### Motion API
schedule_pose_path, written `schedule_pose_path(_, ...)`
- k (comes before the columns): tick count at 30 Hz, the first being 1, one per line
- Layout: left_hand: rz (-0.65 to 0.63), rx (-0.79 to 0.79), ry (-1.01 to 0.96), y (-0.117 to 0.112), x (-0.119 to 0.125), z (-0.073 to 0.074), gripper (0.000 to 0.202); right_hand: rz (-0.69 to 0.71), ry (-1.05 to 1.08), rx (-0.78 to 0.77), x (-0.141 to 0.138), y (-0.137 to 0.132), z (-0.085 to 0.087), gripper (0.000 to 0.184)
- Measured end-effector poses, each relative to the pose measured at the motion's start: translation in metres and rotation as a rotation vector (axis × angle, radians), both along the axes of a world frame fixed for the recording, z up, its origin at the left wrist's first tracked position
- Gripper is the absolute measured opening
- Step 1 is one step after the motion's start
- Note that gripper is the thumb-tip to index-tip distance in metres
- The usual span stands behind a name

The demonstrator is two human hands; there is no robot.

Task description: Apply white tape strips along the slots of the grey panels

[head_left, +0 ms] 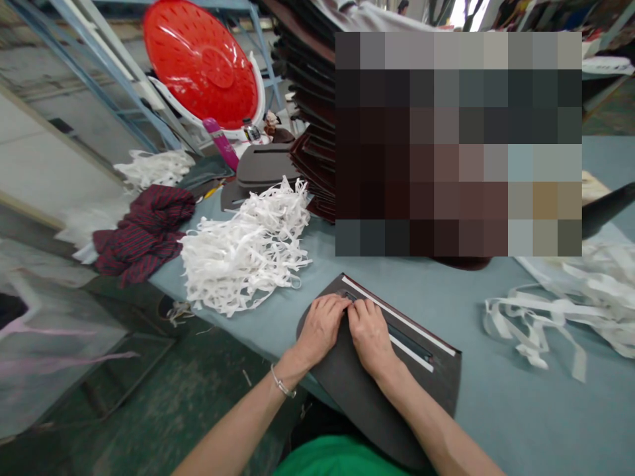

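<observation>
A dark grey, round-edged bag panel (347, 377) lies at the table's front edge, its rounded side hanging toward my lap. Along its straight far edge runs a white tape strip (397, 314). A second white strip (411, 354) borders a long slot with what looks like a dark zipper (411, 338) in it. My left hand (322, 324) and my right hand (370, 330) meet at the slot's left end, fingers curled and pressed together on the panel. What lies under the fingertips is hidden.
Beyond my left hand is a heap of white strips (243, 254), with a striped cloth (143, 231) beside it. More white ribbons (536, 324) lie at right. Stacked dark panels (315, 86) rise behind, partly pixelated. A red basket (203, 63) leans at the back left.
</observation>
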State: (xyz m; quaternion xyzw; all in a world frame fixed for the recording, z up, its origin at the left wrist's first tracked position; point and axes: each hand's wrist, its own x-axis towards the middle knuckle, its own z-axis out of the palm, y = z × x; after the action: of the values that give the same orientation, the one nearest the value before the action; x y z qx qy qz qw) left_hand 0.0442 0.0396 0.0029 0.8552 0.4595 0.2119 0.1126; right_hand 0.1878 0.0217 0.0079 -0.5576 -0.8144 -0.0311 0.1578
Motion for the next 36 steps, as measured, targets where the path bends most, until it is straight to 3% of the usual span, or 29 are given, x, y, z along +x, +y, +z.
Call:
schedule_pose_path(4, -0.017, 0.068, 0.037, 0.0, 0.0, -0.006, 0.03, 0.018, -0.068, -0.013, 0.023, -0.021, 0.0, 0.02)
schedule_pose_path(9, -0.033, 0.124, 0.049, 0.001, 0.001, -0.009, 0.03, 0.049, -0.139, 0.03, 0.076, -0.065, -0.005, 0.025)
schedule_pose_path(15, -0.043, 0.12, 0.035, 0.0, 0.0, -0.011, 0.03, 0.095, -0.087, 0.059, 0.12, -0.104, -0.001, 0.029)
schedule_pose_path(20, -0.054, 0.121, -0.007, 0.001, -0.003, -0.015, 0.034, -0.016, -0.026, -0.036, 0.103, -0.086, 0.001, 0.021)
schedule_pose_path(28, -0.093, 0.126, 0.024, -0.002, -0.002, -0.012, 0.031, -0.074, -0.102, 0.003, 0.002, -0.019, 0.002, 0.024)
schedule_pose_path(31, -0.077, 0.145, 0.024, -0.001, 0.0, -0.012, 0.031, -0.067, -0.123, 0.01, 0.008, -0.024, -0.002, 0.022)
schedule_pose_path(36, -0.073, 0.144, 0.049, -0.002, 0.002, -0.011, 0.032, -0.039, -0.142, 0.032, 0.07, -0.08, -0.006, 0.026)
